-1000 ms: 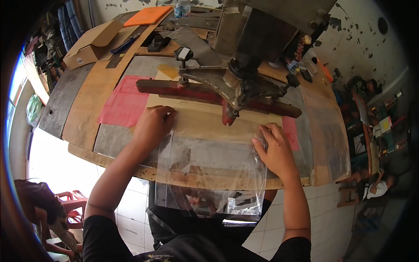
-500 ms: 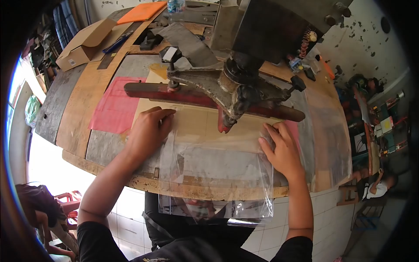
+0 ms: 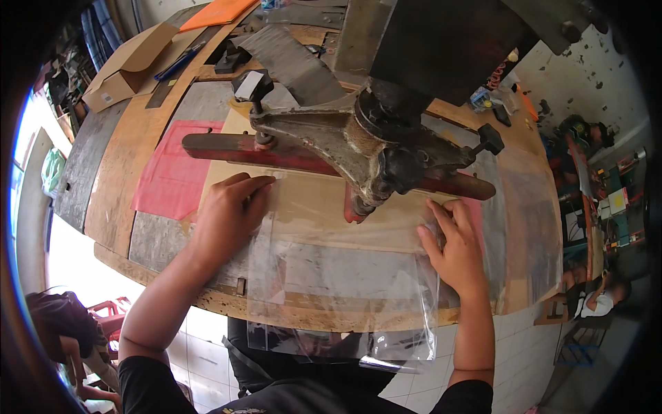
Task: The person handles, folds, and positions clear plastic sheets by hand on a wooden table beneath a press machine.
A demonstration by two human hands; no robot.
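A clear plastic sheet (image 3: pixel 338 283) lies over a tan board (image 3: pixel 310 200) and hangs past the table's front edge. At its upper left corner my left hand (image 3: pixel 234 207) is closed, with thumb and forefinger pinching the plastic. My right hand (image 3: pixel 455 238) rests at the sheet's upper right edge, thumb and forefinger spread apart, fingertips touching the plastic. Just beyond both hands, a long red-sided press bar (image 3: pixel 303 152) crosses above the board, carried by a cast metal bracket (image 3: pixel 317 124). How far the sheet reaches under the bar is hard to see.
Pink sheeting (image 3: pixel 169 169) lies left of the board. A cardboard box (image 3: pixel 127 69) and an orange folder (image 3: pixel 217 14) sit at the back left. The machine's dark head (image 3: pixel 441 55) hangs over the table. Other people are at the far right and lower left.
The view has shifted slightly, so the machine looks larger and closer. Both hands stay at the sheet's upper corners, and the sheet lies nearly the same against the bar.
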